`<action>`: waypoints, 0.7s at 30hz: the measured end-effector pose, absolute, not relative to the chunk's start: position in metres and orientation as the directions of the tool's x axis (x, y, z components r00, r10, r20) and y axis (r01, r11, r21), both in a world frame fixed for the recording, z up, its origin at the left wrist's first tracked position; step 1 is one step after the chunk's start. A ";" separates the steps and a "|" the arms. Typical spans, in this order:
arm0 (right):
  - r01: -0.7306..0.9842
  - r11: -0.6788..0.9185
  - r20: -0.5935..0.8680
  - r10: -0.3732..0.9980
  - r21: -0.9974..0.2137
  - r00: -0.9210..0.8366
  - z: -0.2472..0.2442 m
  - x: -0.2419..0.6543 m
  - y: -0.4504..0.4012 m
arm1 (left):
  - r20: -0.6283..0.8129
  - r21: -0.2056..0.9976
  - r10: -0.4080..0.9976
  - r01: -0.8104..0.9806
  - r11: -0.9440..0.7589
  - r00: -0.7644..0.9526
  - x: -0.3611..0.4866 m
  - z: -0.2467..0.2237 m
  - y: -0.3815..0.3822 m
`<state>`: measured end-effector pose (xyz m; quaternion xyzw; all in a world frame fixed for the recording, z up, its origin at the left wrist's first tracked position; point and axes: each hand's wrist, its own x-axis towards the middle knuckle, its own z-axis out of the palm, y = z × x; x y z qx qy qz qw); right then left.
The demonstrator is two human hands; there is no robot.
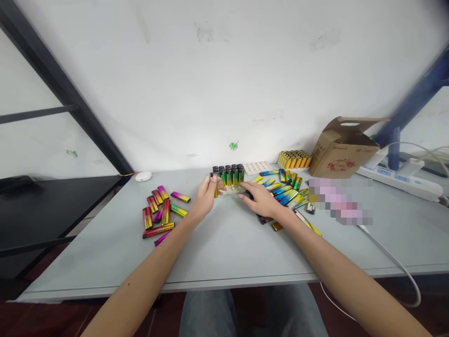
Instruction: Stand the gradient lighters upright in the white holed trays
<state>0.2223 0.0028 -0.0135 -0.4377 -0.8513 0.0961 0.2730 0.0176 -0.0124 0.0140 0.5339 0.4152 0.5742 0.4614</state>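
Observation:
My left hand point(205, 195) is closed on a lighter point(215, 191) with a yellow body and a dark top, held upright at the left end of a white tray point(231, 189). Rows of black-topped lighters point(228, 176), green to yellow, stand upright in that tray. My right hand point(262, 201) reaches to the tray's right end, its thumb and forefinger apart. Something dark shows between them; I cannot make out whether it is gripped. Just beside and under this hand lies a loose pile of blue, yellow and green lighters point(288, 195).
Red, yellow and purple lighters point(165, 206) lie loose at left. Along the wall are a white case point(143, 176), a pale holed tray point(257, 167), a tray packed with golden lighters point(294, 160) and an open cardboard box point(345, 152). A power strip point(400, 181) and a blurred pink object point(336, 201) sit at right.

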 end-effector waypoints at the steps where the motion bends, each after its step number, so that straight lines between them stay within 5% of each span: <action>1: 0.711 0.598 0.356 0.798 -0.369 -0.487 -0.015 0.221 0.002 | 0.286 0.958 0.958 -0.026 -0.287 -0.017 0.016 0.014 -0.011; 10: 0.744 0.605 0.320 0.791 -0.282 -0.522 -0.018 0.220 0.004 | 0.496 0.839 0.867 0.281 -0.466 -0.046 0.006 0.014 -0.005; 21: 0.739 0.623 0.337 0.774 -0.257 -0.535 -0.018 0.220 0.005 | 0.494 0.782 0.869 0.456 -0.425 -0.037 0.003 0.001 0.002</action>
